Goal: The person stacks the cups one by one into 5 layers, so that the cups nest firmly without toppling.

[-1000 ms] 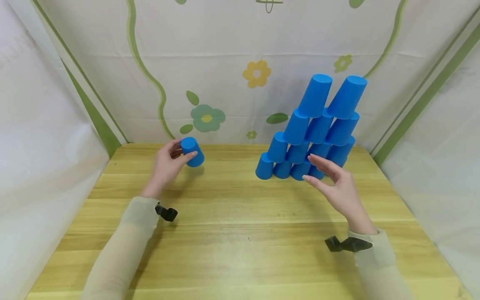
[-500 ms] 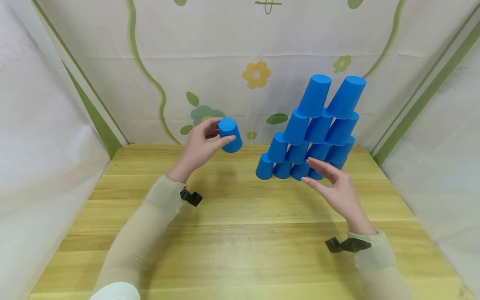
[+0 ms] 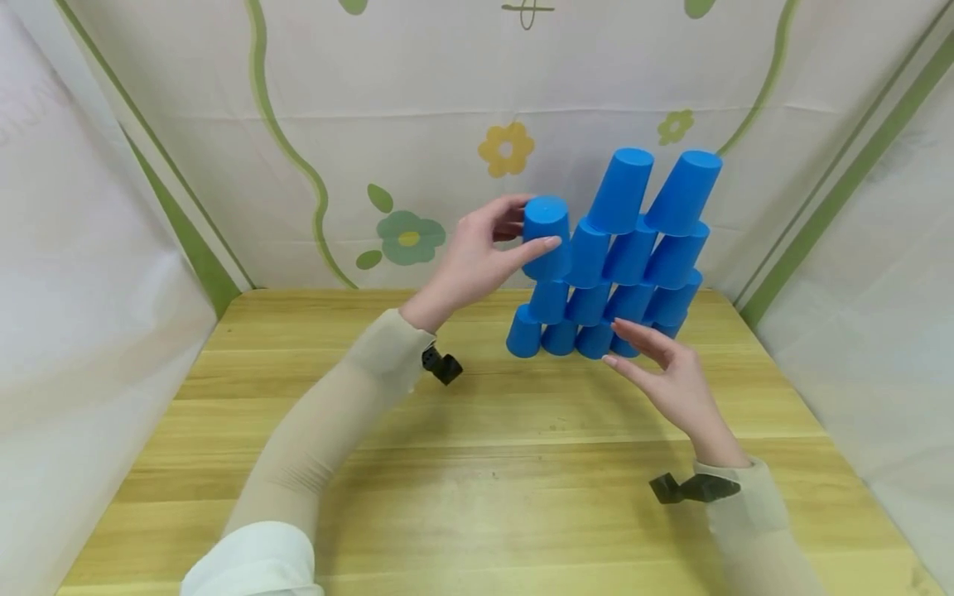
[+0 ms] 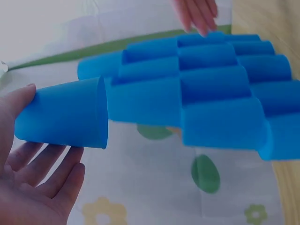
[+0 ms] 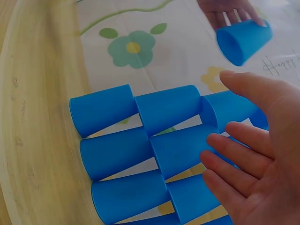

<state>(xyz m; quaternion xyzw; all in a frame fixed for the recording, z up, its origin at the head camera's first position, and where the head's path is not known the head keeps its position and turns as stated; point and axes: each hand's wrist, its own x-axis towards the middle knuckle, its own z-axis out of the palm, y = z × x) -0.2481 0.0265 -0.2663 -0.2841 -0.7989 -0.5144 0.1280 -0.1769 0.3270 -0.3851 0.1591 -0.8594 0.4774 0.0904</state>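
Observation:
My left hand (image 3: 480,257) grips an upside-down blue plastic cup (image 3: 546,236) between thumb and fingers. In the head view this cup overlaps the left side of a stepped wall of upside-down blue cups (image 3: 629,257), built in rows. The left wrist view shows the held cup (image 4: 65,112) with its rim near the stacked cups (image 4: 145,98). Two cups stand side by side on the top row, the left one (image 3: 622,190) nearer the held cup. My right hand (image 3: 671,377) hovers in front of the wall's lower right with fingers extended and holds nothing.
The wall of cups stands toward the back right of a wooden table (image 3: 477,497). Behind the table hangs a white fabric backdrop (image 3: 417,99) printed with flowers and vines. More white fabric (image 3: 67,314) borders the left side. A black wrist camera (image 3: 443,364) sits on the left cuff.
My left hand has carried the cup up and to the right, from low over the table's left side to the wall's left side. My right hand has stayed nearly still.

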